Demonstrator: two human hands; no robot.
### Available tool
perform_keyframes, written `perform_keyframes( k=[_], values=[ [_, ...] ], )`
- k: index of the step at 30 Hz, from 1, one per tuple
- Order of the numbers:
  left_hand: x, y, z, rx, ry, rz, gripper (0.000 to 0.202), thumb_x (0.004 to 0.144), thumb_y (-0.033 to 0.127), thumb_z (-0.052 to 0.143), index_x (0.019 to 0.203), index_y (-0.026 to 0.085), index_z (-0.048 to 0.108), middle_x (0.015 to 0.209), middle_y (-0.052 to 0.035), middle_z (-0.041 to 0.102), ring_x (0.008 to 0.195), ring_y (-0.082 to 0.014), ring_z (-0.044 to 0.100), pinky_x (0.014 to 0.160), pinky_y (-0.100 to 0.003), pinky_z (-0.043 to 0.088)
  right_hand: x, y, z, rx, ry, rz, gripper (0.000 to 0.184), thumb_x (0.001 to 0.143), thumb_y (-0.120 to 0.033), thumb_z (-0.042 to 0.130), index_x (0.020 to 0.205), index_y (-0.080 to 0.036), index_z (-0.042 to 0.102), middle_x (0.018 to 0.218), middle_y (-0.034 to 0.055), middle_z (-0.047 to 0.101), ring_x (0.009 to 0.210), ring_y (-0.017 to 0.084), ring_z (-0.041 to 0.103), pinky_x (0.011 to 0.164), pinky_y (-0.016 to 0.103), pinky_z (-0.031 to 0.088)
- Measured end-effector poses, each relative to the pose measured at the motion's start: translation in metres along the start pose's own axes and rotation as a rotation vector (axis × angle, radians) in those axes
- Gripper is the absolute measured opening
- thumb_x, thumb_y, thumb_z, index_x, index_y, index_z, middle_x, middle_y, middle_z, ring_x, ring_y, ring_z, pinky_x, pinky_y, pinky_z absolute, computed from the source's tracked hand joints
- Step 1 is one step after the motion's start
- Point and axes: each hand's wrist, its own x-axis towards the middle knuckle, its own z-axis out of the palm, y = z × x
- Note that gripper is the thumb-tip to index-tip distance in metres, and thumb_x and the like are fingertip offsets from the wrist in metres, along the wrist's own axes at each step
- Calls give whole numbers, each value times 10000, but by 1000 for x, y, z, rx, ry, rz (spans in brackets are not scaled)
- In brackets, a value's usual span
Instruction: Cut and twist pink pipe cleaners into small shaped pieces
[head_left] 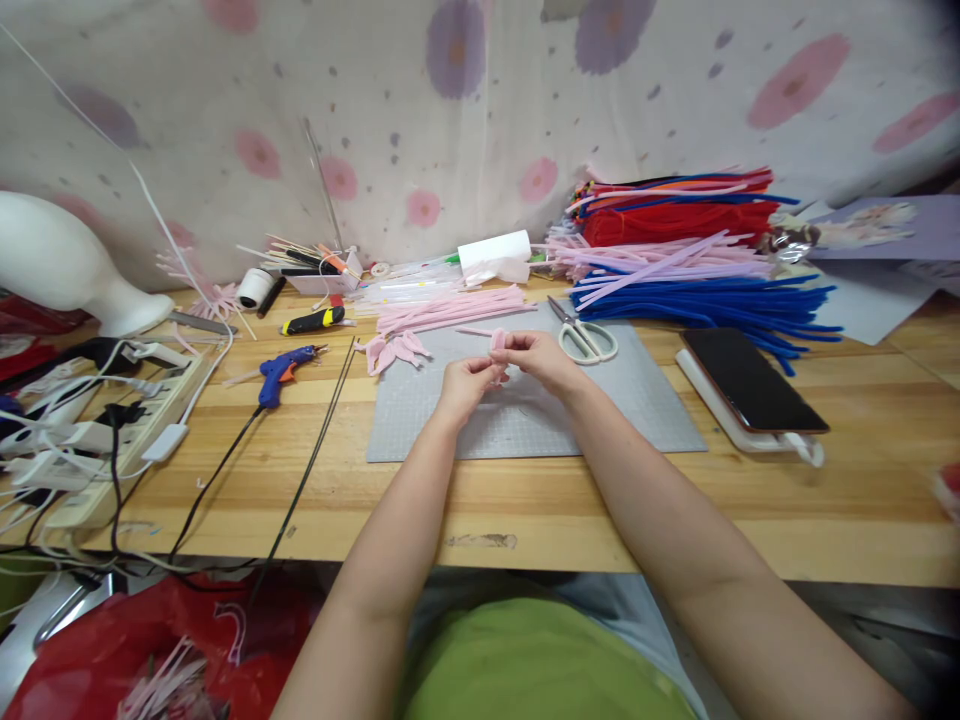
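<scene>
Both my hands meet over a grey cutting mat on the wooden table. My left hand and my right hand are closed in a pinch on one small pink pipe cleaner piece, bent into a loop between the fingertips. Finished pink bent shapes lie on the mat's far left corner. A bundle of straight pink pipe cleaners lies just beyond the hands. White-handled scissors rest on the mat to the right of my right hand.
A blue glue gun with a black cord lies left of the mat. A power strip with tangled cables sits far left. Stacks of blue, red and pink pipe cleaners lie at the back right. A dark phone rests on a white stand.
</scene>
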Motion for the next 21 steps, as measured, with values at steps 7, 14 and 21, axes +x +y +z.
perform_keyframes(
  k=[7,14,21],
  values=[
    [4,-7,-2,320,84,117,250,657,366,623,724,132,677,647,-45,645,613,-135,589,596,-253,440,4,8,14,-209,290,-82,260,618,-346,605,521,-177,433,480,-46,434,481,79,390,494,230,277],
    [-7,-2,5,1026,272,398,267,806,344,462,804,166,662,791,-82,664,730,-170,583,669,-274,397,5,10,23,-368,453,-85,229,627,-292,575,501,-181,419,478,-56,385,480,74,329,507,236,258],
    [-5,-2,7,1086,224,424,283,847,272,384,790,140,629,821,-108,639,776,-181,575,727,-306,405,8,15,18,-125,348,-40,275,604,-382,641,556,-172,471,520,-46,437,503,74,364,503,227,287]
  ],
)
